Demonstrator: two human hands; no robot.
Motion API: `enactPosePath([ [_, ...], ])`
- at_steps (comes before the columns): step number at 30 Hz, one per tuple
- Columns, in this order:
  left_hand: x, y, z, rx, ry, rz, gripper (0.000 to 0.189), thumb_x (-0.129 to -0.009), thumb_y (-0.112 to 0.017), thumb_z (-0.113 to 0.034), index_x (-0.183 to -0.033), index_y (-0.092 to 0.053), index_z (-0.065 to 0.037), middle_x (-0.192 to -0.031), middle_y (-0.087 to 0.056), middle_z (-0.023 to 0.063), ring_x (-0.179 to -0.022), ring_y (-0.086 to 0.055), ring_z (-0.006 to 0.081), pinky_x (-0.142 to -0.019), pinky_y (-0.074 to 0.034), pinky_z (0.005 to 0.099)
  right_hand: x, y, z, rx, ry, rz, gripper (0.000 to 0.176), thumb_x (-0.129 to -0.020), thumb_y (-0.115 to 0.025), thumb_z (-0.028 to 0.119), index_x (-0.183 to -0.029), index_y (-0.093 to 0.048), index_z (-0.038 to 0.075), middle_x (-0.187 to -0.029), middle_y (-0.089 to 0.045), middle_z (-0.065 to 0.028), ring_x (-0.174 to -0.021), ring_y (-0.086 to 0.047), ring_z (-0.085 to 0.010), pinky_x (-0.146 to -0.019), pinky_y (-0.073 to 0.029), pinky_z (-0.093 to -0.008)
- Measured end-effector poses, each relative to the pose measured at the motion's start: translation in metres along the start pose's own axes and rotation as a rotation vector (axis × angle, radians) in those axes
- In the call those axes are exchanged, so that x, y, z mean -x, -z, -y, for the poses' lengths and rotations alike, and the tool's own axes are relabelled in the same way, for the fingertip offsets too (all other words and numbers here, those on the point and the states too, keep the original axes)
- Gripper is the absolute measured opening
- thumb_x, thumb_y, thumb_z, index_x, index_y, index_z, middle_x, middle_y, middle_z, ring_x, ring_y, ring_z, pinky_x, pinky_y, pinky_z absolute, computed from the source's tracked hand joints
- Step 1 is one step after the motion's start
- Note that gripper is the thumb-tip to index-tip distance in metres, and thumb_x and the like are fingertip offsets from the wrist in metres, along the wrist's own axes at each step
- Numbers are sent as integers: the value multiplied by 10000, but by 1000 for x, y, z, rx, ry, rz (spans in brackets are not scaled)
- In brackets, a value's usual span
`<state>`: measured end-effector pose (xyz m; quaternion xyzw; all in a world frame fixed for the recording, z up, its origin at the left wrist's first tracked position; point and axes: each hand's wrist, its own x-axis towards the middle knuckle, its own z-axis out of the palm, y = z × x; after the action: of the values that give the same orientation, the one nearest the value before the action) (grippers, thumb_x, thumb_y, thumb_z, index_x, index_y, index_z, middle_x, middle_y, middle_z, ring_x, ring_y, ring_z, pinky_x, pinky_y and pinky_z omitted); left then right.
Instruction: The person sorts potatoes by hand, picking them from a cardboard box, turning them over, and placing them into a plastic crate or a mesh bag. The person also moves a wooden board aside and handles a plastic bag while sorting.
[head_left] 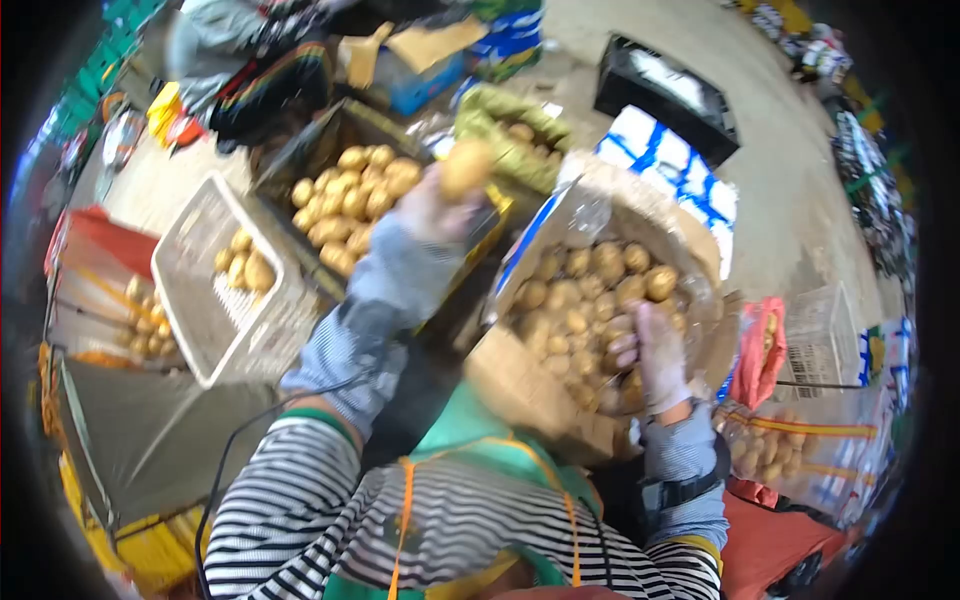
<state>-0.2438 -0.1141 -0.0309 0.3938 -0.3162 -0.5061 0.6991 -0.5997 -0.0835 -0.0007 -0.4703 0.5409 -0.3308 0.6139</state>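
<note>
My left hand [435, 208], in a pale glove, is closed round a large yellow potato [466, 168], raised above the right edge of a dark crate [280, 180] of potatoes. The raised hand and potato are slightly blurred. Inside a cardboard box [520, 385], my right hand [660, 352], gloved too, lies against smaller, earth-dusted potatoes [570, 320]. Its fingers are partly bent and point left over them, with no potato visibly gripped. Cleaner, larger potatoes [345, 205] fill the dark crate.
A white plastic basket [190, 270] with several potatoes stands left of the crate. Beyond the box are a green sack [490, 115] of potatoes and a black container [665, 95]. Clear bags of potatoes [770, 450] lie at the right, near a red net bag [758, 350].
</note>
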Motion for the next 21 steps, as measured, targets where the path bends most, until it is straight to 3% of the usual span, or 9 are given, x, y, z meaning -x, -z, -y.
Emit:
enactPosePath([
  [2,-44,48,-3,410,188,-326,447,-991,-443,-411,-1298,-500,-91,-1156,-605,122,-861,-625,260,-594,-530,301,-9,12,-19,-56,54,83,456,-986,-498,433,-1188,-548,28,-955,-640,-80,-682,-631,-140,-527,-488,-233],
  [3,-80,134,36,-78,-167,12,465,-995,-452,-425,-1308,-487,-84,-1179,-593,134,-920,-621,274,-706,-563,335,-13,18,-26,-87,114,150,460,-978,-516,428,-1203,-539,28,-977,-639,-84,-719,-640,-152,-558,-505,-244],
  [5,-79,112,-12,576,6,-431,459,-993,-480,-413,-1313,-478,-84,-1159,-589,140,-963,-615,287,-849,-561,395,-27,30,-38,-193,-27,245,370,-985,-495,198,-1311,-483,25,-1228,-610,-109,-955,-674,-235,-686,-552,-301],
  [7,-78,114,-26,459,-36,-468,455,-985,-517,-391,-1268,-487,-36,-1134,-581,146,-970,-618,275,-937,-535,406,-52,34,-63,412,465,332,369,-990,-508,355,-1182,-570,47,-993,-622,-74,-780,-656,-154,-630,-533,-250],
  [9,-45,49,-40,353,-26,-305,310,-989,-521,-312,-1105,-587,-31,-1057,-652,122,-955,-646,241,-825,-560,342,-47,24,-50,647,156,412,366,-974,-531,351,-1167,-599,48,-1092,-631,-93,-918,-665,-203,-751,-551,-310],
  [11,-4,-11,-50,235,94,25,277,-972,-548,-269,-1074,-603,-18,-1028,-667,106,-887,-648,233,-773,-549,338,-77,35,-113,1258,1123,484,382,-864,-583,181,-1217,-585,35,-1127,-637,-175,-1045,-607,-321,-858,-506,-394],
  [12,11,-41,-48,219,159,-12,304,-963,-557,-276,-1115,-602,-16,-1030,-664,109,-865,-641,225,-748,-536,322,-63,19,-113,933,157,424,426,-910,-574,354,-1197,-608,41,-1139,-648,-186,-1046,-612,-348,-889,-493,-401],
  [13,13,-48,-31,254,273,124,372,-962,-557,-305,-1176,-581,-1,-1051,-653,107,-845,-632,207,-749,-529,311,-63,15,-128,932,-52,488,543,-908,-540,508,-1189,-618,50,-1168,-642,-200,-1069,-608,-370,-921,-473,-418],
  [21,48,-89,-16,17,378,236,379,-975,-554,-278,-1222,-548,10,-1039,-642,117,-838,-643,195,-696,-531,293,-78,24,-263,1459,-358,676,471,-887,-517,419,-1204,-635,90,-1235,-619,-181,-1125,-591,-343,-953,-455,-406],
])
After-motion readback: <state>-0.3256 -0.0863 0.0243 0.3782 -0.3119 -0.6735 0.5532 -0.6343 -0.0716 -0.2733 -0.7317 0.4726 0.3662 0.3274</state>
